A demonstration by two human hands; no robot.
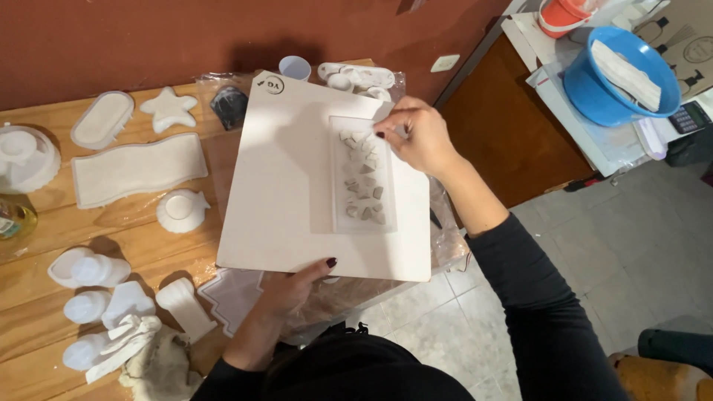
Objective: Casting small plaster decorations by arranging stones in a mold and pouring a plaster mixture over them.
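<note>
Left hand (293, 286): gripping the near edge of a square white board (290, 186), thumb on top, fingers hidden beneath.
Right hand (420, 137): fingertips pinched on the far right corner of a clear rectangular tray (338, 160); whether lifting or only touching, cannot tell.
Tray: lying flat on the right half of the board, long side running near to far, filled with small grey-white pieces (364, 178) in a loose column.
Board: held tilted over the wooden surface (44, 245), a round mark at its far left corner.
Left of the board, on the surface: oval white mould (102, 119), star-shaped white mould (169, 108), long wavy white mould (139, 169), small round white mould (180, 211), round ribbed white mould (26, 156) at the far left edge.
Near left: several rounded white moulds (89, 269), a white cloth (160, 364) beside them.
Under the near edge of the board: stepped, tree-like clear mould (234, 295).
Beyond the far edge of the board: small white cup (295, 67), dark square object (229, 106), more white moulds on clear plastic sheet (360, 76).
Far right, apart from the surface: blue basin (594, 96) holding a folded white item, orange bucket (561, 15) beside it.
</note>
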